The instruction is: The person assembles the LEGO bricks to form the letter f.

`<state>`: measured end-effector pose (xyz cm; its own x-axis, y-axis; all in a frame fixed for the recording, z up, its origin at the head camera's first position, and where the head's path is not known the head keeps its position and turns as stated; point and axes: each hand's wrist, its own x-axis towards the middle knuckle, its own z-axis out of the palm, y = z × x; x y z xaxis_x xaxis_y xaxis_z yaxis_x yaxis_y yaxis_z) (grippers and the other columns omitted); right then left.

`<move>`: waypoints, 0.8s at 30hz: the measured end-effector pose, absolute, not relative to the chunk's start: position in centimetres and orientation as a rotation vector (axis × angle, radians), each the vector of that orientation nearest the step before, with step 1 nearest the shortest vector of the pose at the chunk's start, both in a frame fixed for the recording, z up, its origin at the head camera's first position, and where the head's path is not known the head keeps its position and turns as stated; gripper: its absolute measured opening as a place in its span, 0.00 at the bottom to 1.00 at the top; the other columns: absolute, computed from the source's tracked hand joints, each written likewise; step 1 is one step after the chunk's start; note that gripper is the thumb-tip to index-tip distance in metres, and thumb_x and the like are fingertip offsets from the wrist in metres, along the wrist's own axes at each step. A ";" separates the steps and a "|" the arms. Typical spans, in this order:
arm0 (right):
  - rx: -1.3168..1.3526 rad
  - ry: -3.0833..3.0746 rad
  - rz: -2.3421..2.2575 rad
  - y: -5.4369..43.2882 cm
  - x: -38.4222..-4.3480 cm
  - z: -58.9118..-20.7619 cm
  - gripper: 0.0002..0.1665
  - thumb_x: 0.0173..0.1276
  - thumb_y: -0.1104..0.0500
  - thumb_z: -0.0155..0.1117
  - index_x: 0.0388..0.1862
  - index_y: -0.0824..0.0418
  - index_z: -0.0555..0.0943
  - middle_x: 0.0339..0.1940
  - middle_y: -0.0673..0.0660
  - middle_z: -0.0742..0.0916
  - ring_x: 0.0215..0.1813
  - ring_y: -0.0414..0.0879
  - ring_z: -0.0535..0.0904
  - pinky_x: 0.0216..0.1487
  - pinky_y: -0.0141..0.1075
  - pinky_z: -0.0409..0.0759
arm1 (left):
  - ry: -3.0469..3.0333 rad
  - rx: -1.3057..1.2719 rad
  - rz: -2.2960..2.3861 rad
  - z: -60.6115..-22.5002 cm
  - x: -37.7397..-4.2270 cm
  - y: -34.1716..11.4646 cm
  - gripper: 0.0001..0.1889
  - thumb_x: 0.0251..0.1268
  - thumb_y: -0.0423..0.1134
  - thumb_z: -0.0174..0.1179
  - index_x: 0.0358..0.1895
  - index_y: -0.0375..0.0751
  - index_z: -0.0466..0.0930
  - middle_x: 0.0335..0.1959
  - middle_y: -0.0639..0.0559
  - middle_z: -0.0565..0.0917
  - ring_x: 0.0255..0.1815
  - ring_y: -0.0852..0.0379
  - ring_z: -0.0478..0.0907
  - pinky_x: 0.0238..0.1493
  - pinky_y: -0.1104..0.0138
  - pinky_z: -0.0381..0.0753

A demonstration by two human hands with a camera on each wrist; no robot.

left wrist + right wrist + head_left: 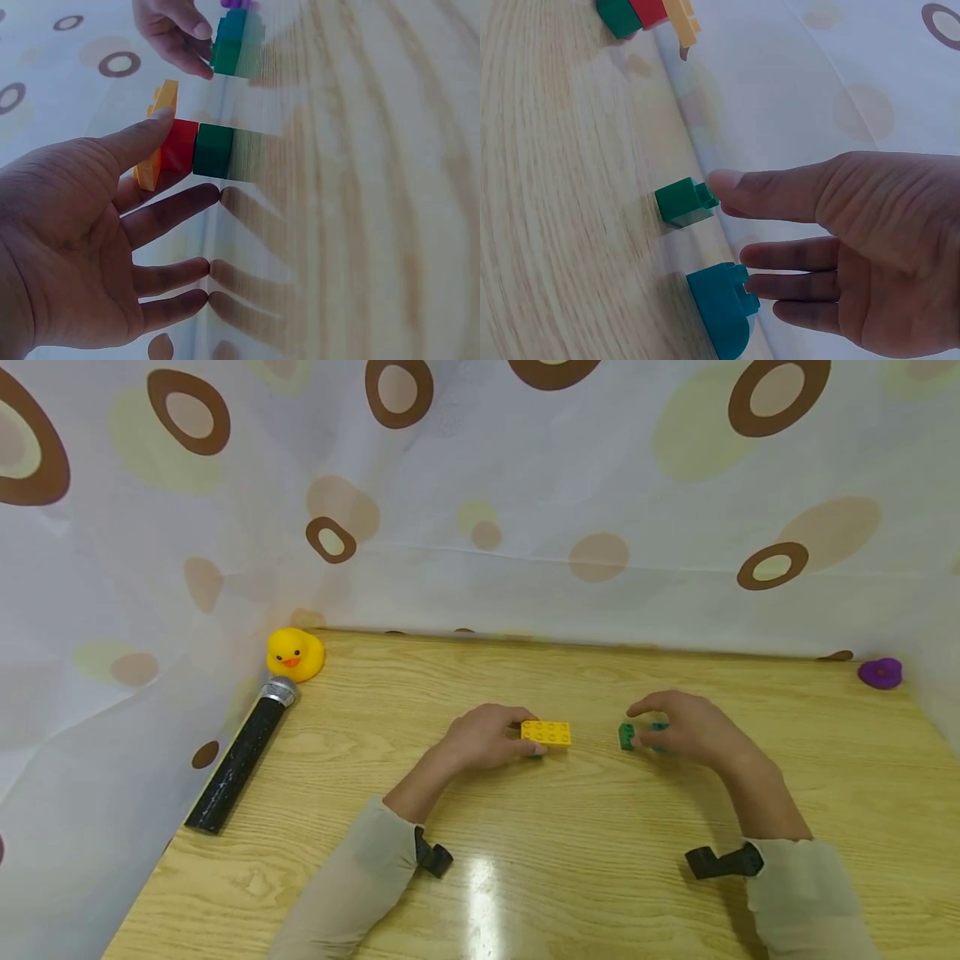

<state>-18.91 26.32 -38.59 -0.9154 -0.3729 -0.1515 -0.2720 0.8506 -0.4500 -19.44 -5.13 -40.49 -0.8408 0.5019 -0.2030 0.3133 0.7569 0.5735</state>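
Note:
My left hand (483, 739) pinches a long yellow building brick (555, 732) between thumb and finger. In the left wrist view, that brick tops a stack with a red brick (178, 145) below it and a green brick (214, 150) at the bottom. My right hand (699, 732) hovers above the table, fingers loosely extended. Near its thumb tip stands a small green brick (679, 202). Beside that, under the other fingers, lies a teal brick (724, 304) with a rounded end. In the head view the right hand partly hides the teal brick.
A yellow rubber duck (297, 657) sits at the back left, with a black microphone (243, 760) lying in front of it. At the far right rests a purple object (881, 673). A patterned curtain (465, 585) borders the wooden table (570, 860).

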 end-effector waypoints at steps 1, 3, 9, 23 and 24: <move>-0.495 2.791 -0.630 26.3 -18.9 -38.7 0.26 0.68 0.53 0.71 0.62 0.61 0.82 0.66 0.70 0.81 0.67 0.73 0.72 0.60 0.66 0.74 | 2.611 0.630 0.760 -40.5 -19.4 -5.1 0.27 0.69 0.58 0.63 0.69 0.55 0.77 0.59 0.53 0.85 0.48 0.57 0.82 0.41 0.65 0.77; -0.504 2.791 -0.636 26.2 -18.9 -38.9 0.24 0.68 0.55 0.71 0.62 0.61 0.83 0.65 0.69 0.81 0.67 0.72 0.73 0.60 0.65 0.74 | 2.616 0.632 0.751 -40.4 -19.4 -5.1 0.28 0.69 0.58 0.63 0.69 0.56 0.77 0.60 0.52 0.85 0.48 0.57 0.82 0.41 0.65 0.77; -0.530 2.808 -0.623 25.7 -18.7 -39.2 0.20 0.69 0.59 0.69 0.59 0.62 0.84 0.61 0.67 0.85 0.60 0.66 0.80 0.60 0.62 0.76 | 2.613 0.625 0.753 -40.4 -19.4 -5.1 0.28 0.68 0.59 0.64 0.69 0.56 0.77 0.60 0.52 0.85 0.45 0.58 0.81 0.39 0.66 0.76; -0.526 2.822 -0.613 25.4 -18.8 -39.0 0.18 0.71 0.57 0.68 0.57 0.61 0.84 0.57 0.65 0.86 0.54 0.61 0.83 0.53 0.59 0.80 | 2.614 0.628 0.778 -40.6 -19.4 -5.1 0.27 0.69 0.58 0.64 0.68 0.56 0.78 0.60 0.54 0.84 0.41 0.59 0.78 0.37 0.67 0.75; -0.519 2.824 -0.616 25.3 -18.7 -38.9 0.18 0.71 0.56 0.68 0.57 0.61 0.84 0.57 0.65 0.86 0.54 0.61 0.83 0.53 0.58 0.80 | 2.612 0.624 0.780 -40.6 -19.4 -5.1 0.27 0.69 0.58 0.64 0.68 0.56 0.78 0.60 0.54 0.85 0.40 0.59 0.78 0.37 0.67 0.74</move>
